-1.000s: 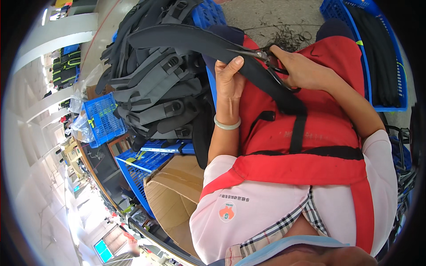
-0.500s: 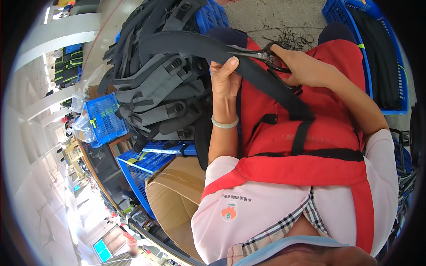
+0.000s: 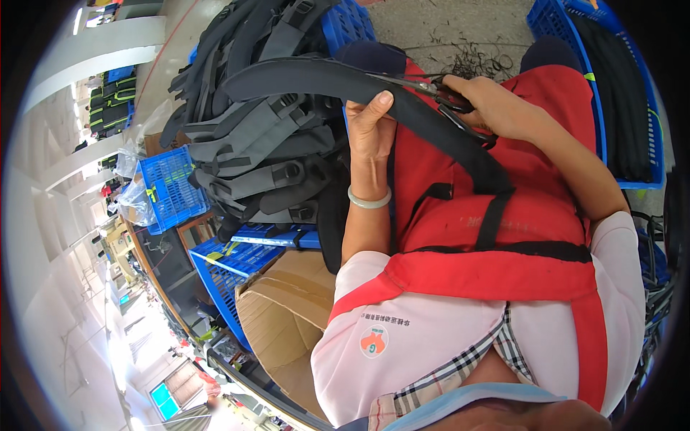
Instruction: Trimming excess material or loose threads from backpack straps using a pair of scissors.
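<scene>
A long dark grey padded shoulder strap curves across my lap, its narrow black webbing end lying on my red apron. My left hand grips the strap near its middle, thumb on top and fingers underneath. In my right hand is a pair of black-handled scissors. Their blades point left and lie along the far edge of the strap, just beyond my left thumb. Whether they are cutting anything is too small to tell.
A heap of grey and black straps rises at my left. Blue crates stand around it, with an open cardboard box nearer me. At the right, another blue crate holds dark padded pieces. Black scraps litter the floor ahead.
Both hands and the scissors have shifted slightly right and nearer. The blade tips, over the strap's surface before, now lie by its far edge.
</scene>
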Demonstrator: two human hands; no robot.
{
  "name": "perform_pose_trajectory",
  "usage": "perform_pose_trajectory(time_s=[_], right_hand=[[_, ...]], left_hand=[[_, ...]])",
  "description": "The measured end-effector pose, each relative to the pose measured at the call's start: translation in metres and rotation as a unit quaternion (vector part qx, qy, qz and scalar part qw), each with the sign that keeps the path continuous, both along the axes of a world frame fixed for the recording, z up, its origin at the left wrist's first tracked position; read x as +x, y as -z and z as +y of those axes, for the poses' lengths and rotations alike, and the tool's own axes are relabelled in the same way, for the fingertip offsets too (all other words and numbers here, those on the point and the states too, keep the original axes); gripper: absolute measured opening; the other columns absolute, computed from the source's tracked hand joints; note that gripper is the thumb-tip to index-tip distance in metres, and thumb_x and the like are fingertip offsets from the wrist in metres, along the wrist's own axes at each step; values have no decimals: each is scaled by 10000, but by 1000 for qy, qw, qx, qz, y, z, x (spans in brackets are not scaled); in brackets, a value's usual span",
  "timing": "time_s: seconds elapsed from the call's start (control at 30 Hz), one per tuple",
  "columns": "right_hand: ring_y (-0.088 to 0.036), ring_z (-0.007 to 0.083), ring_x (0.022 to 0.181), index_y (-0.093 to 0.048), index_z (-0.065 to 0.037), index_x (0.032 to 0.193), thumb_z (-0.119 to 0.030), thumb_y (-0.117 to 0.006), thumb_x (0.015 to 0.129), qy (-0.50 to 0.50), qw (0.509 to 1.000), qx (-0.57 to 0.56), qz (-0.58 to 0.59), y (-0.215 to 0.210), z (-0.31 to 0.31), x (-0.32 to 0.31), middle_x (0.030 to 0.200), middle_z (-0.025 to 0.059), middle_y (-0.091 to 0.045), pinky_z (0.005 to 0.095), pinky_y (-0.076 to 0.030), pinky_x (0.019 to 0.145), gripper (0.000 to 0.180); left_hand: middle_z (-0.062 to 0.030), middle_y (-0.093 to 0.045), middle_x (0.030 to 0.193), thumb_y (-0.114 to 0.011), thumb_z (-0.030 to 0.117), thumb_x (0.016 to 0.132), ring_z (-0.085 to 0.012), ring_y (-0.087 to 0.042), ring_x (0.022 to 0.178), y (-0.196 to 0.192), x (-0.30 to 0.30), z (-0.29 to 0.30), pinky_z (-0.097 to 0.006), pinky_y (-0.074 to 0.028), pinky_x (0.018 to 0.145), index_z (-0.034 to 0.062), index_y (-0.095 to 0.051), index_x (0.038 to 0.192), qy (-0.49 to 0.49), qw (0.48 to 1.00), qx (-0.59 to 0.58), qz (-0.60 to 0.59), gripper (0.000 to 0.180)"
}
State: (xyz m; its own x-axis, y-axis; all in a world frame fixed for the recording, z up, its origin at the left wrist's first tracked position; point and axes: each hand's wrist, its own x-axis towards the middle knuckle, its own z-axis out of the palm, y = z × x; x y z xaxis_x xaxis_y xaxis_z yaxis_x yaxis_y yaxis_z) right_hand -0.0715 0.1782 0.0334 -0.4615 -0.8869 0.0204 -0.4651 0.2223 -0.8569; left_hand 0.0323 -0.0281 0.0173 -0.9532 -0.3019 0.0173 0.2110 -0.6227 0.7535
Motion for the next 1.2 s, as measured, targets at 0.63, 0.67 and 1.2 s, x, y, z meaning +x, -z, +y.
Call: perform_pose_trajectory(time_s=[0.63,0.67,1.2], right_hand=[[-585,417,782,-407,12,1213,-185,-703,778,0,996,88,-4,-28,-6,4,822,250,-578,445,-447,686,562],[-591,415,762,-431,12,1197,-182,-701,782,-2,997,83,-4,-20,-6,2,787,246,-585,443,-449,676,532],[-596,406,794,-426,10,1173,-97,-680,786,28,998,36,-33,-22,-11,1,871,228,-598,431,-454,690,475]], left_hand=[[-109,-683,986,-710,-18,772,-225,-659,911,-19,-2,-4,-376,-523,889,47,-668,991,-20,999,-31,3,232],[-107,-684,981,-711,-15,771,-226,-660,910,-18,-3,-3,-376,-524,886,47,-669,983,-15,1000,-20,1,225],[-88,-680,947,-696,0,796,-222,-662,872,-27,-13,1,-383,-540,857,44,-655,997,-36,999,-6,21,210]])
